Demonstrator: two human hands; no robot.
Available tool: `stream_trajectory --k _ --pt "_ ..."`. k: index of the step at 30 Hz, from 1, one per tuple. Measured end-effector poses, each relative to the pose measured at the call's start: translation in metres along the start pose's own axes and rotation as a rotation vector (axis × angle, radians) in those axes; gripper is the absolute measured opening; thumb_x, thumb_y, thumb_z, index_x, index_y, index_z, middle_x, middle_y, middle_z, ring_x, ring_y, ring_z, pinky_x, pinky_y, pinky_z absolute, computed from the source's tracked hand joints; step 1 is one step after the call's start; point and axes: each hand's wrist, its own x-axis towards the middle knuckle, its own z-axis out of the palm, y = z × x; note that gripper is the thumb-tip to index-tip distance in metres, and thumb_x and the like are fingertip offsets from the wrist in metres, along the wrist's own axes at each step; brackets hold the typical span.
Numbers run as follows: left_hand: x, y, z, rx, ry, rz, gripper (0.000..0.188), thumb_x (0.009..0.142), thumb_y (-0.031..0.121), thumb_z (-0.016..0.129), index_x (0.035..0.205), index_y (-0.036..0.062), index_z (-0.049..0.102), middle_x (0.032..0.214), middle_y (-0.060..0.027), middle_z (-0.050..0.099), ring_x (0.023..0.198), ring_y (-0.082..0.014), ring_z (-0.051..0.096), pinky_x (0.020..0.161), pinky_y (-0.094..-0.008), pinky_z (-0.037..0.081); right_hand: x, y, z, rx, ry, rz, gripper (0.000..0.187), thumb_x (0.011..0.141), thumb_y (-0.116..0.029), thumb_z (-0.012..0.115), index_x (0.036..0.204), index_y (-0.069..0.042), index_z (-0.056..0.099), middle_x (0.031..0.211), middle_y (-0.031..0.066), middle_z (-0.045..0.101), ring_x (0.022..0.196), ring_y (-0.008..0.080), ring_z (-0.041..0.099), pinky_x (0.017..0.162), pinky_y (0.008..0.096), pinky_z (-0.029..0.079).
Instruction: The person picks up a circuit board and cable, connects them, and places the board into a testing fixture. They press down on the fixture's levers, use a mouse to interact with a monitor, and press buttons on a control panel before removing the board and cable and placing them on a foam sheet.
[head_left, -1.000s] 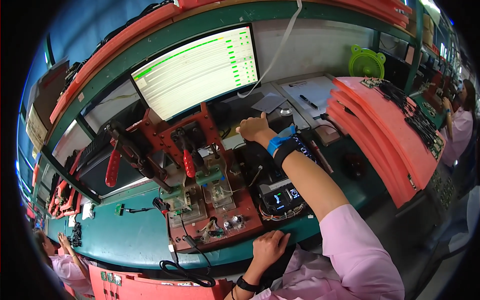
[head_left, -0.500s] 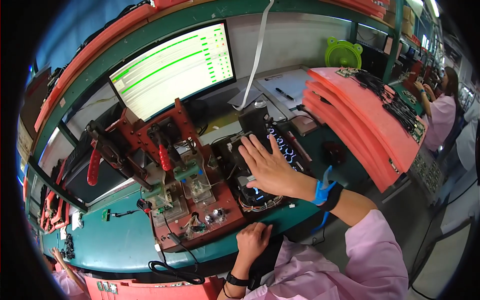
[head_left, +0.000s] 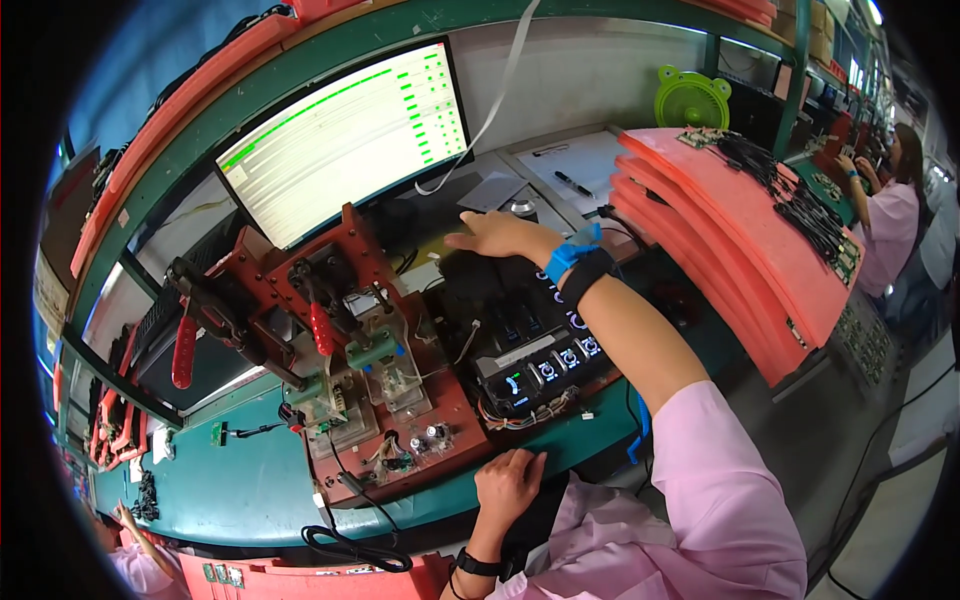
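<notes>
My right hand (head_left: 500, 236) reaches forward over the back of a black control box (head_left: 530, 350) with lit round knobs. Its thumb and fingers are apart and nothing shows between them. A blue wrist strap (head_left: 572, 253) is round that wrist. Close to my body, beside the bench's front edge, my left hand (head_left: 508, 484) rests curled with nothing seen in it. To its left stands a red test fixture (head_left: 440, 395) with two red-handled toggle clamps (head_left: 318, 328) and clear plastic blocks.
A monitor (head_left: 350, 140) stands behind the fixture, with a white cable (head_left: 500, 90) hanging beside it. Stacked pink foam sheets (head_left: 740, 240) carry boards and black cables at right. A green fan (head_left: 692, 98) stands behind. A small circuit board (head_left: 218, 433) lies left on the bench.
My right hand has moved forward and left, from above the control box to its far side, uncovering the lit knobs. The white cable's lower end has swung left. My left hand stays about where it was.
</notes>
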Motion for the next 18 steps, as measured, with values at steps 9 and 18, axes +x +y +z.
stream_trajectory --k 9,18 --pt "0.002 -0.006 -0.001 0.024 0.01 0.016 0.021 0.074 0.019 0.064 0.062 0.0068 0.052 0.054 -0.0071 0.051 0.049 -0.0253 0.053 0.044 -0.0346 0.04 -0.153 -0.01 0.057 -0.534 0.453 -0.319 0.079 0.079 -0.045 0.054 0.126 0.011 0.026 0.127 0.0366 0.027 0.119 0.05 0.026 0.095 0.0492 0.03" --pt "-0.003 -0.006 0.0 0.02 0.012 0.001 0.021 0.072 0.019 0.066 0.062 0.007 0.052 0.054 -0.0068 0.051 0.049 -0.0244 0.052 0.043 -0.034 0.04 -0.002 -0.054 0.009 -0.266 -0.066 0.17 0.072 0.076 -0.056 0.05 0.126 -0.005 0.041 0.13 0.0234 0.036 0.122 0.0481 0.025 0.099 0.0579 0.017"
